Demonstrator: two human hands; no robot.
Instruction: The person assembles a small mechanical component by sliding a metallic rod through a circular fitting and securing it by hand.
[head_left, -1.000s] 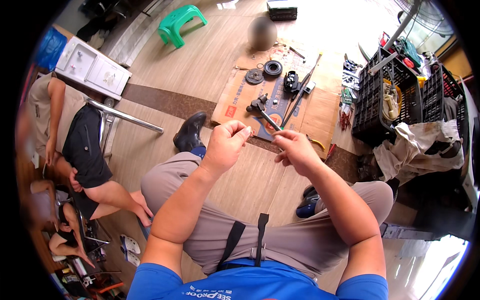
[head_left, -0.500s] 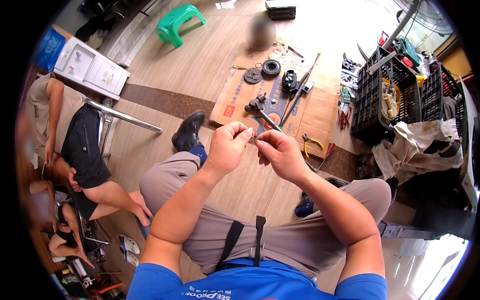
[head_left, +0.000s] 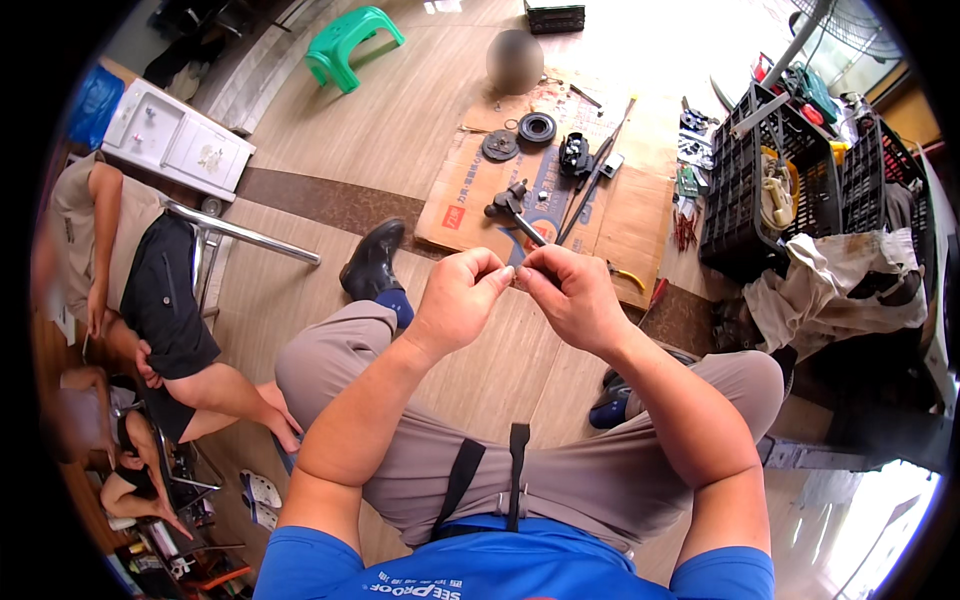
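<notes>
My left hand [head_left: 462,297] and my right hand [head_left: 572,295] meet fingertip to fingertip in front of my knees, both closed in a pinch. Whatever sits between the fingertips is too small to name; a tiny reddish speck shows there. Just beyond my fingers, a hammer [head_left: 513,207] lies on a flat cardboard sheet [head_left: 470,215], its handle partly hidden by my right hand. Yellow-handled pliers [head_left: 626,277] rest at the cardboard's near edge, beside my right hand.
On the cardboard are a black ring-shaped part [head_left: 537,127], a round plate [head_left: 500,145] and a black housing [head_left: 575,155]. Black crates [head_left: 745,205] full of parts stand at right. A green stool [head_left: 350,45] is far left. Two seated people [head_left: 165,300] are at left.
My hands have come closer together, the right one shifting slightly, so the fingertips now touch. The pliers are more covered by my right hand. The view has shifted a little.
</notes>
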